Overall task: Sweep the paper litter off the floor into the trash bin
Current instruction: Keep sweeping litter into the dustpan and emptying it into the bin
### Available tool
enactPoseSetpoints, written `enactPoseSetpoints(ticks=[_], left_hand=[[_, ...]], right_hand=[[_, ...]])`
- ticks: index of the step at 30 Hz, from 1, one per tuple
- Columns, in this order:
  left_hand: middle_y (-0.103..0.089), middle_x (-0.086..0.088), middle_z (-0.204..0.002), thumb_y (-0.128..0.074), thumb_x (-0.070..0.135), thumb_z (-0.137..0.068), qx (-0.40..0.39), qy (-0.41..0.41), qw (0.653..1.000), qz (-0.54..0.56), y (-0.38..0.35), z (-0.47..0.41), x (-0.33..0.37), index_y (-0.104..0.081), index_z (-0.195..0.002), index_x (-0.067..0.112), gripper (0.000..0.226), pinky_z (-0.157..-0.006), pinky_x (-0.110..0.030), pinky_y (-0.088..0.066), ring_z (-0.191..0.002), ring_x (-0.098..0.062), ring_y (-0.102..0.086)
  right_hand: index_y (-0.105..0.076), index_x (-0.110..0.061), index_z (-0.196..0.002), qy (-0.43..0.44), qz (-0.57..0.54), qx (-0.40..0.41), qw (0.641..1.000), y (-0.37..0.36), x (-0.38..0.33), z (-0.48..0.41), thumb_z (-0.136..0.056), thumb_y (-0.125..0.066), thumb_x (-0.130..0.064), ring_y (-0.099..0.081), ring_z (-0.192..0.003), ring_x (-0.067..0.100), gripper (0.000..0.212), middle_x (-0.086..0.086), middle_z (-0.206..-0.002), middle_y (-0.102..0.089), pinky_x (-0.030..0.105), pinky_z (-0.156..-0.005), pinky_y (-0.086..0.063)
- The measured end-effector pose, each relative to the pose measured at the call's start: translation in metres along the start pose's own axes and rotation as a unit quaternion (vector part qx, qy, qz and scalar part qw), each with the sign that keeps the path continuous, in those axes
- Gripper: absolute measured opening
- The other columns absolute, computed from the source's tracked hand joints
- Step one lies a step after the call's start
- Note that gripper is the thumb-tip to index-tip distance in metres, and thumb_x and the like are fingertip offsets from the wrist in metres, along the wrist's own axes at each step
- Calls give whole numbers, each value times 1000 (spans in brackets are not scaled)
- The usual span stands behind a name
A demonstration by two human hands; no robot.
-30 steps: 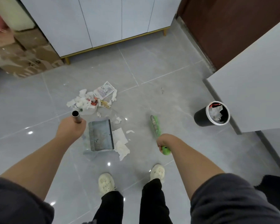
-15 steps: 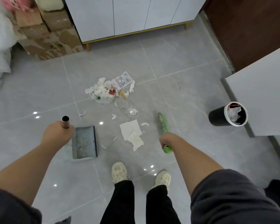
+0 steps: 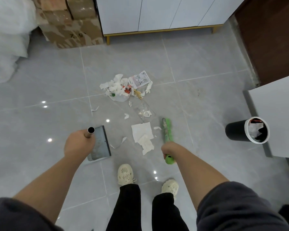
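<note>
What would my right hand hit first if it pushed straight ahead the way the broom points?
Probably the clear plastic scrap just ahead-left of the green broom that the right hand grips; beyond it, the litter pile. Depth is hard to judge, so it might slip past.

Even bright light; ceiling-lamp glints on glossy floor (image 3: 207, 67); edges bowed.

Single view, worn on your head. The wide-angle lens faces forward and steeply down along your forearms to the tiled floor (image 3: 207, 55). Nearest the lens, at lower centre, are your shoes (image 3: 125, 174). At mid-frame your left hand (image 3: 77, 145) grips the dustpan handle (image 3: 90, 132) and your right hand (image 3: 169, 150) the green brush (image 3: 167, 130). Farthest off, the white cabinet (image 3: 157, 12) runs along the top edge. The trash bin (image 3: 237, 130) sits at the right edge.
</note>
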State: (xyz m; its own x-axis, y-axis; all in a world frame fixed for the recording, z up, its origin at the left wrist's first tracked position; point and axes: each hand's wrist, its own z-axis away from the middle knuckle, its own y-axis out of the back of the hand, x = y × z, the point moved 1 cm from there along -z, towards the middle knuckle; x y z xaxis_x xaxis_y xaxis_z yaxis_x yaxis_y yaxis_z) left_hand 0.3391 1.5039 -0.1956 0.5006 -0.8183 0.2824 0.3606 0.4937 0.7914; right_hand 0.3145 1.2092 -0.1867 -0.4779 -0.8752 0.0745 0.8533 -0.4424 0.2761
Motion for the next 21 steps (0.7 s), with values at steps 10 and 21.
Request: enactPoseSetpoints(ticks=[10, 21], left_hand=[[-47, -8, -56, -39, 21, -94, -34, -36, 998, 30, -35, 15, 57, -42, -56, 9, 40, -51, -30, -31, -53, -26, -43], [-52, -15, -64, -43, 18, -91, -26, -29, 995, 95, -51, -6, 73, -49, -65, 2, 31, -60, -33, -38, -65, -34, -50]], right_hand=[[-46, -7, -85, -24, -322, -78, 943, -3, -56, 10, -96, -38, -3, -40, -57, 15, 15, 7, -70, -41, 23, -44, -37], [-41, -11, -78, -30, -403, -167, 899, 39, -24, 15, -96, -37, -8, -36, -24, 4, 19, -3, -41, -40, 10, -28, -32]])
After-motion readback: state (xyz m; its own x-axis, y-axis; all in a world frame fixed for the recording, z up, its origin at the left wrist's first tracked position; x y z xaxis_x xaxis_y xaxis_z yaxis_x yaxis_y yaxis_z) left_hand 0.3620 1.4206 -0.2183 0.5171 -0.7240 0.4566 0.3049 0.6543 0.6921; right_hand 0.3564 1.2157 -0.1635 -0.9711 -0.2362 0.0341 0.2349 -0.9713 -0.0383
